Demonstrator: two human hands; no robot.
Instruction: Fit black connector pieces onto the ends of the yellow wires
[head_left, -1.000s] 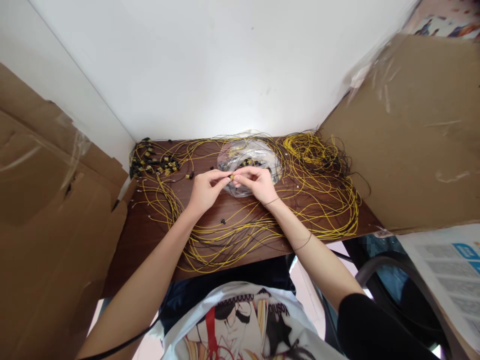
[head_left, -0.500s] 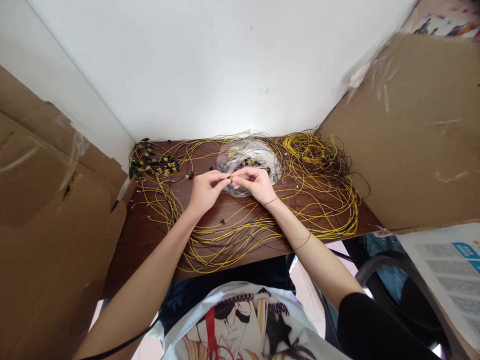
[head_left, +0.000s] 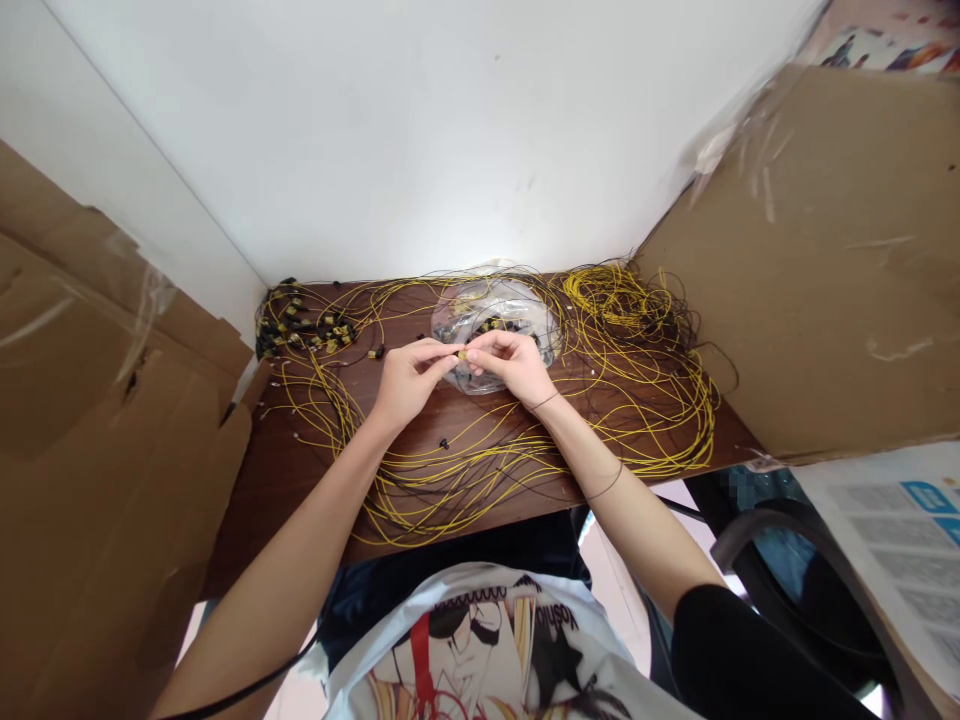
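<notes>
Head view: your left hand (head_left: 405, 385) and right hand (head_left: 519, 368) meet at the near side of the clear bag (head_left: 480, 384), thumbs and fingertips of both pinched on a small yellow piece (head_left: 463, 355). Your fingers hide part of it. Left of the bag you have a cluster of connectors (head_left: 328, 328); right of it, a tangle of yellow and black wires (head_left: 611, 295). More wires cross the table (head_left: 266, 480) on your side of the bag, near a small black part (head_left: 443, 444).
</notes>
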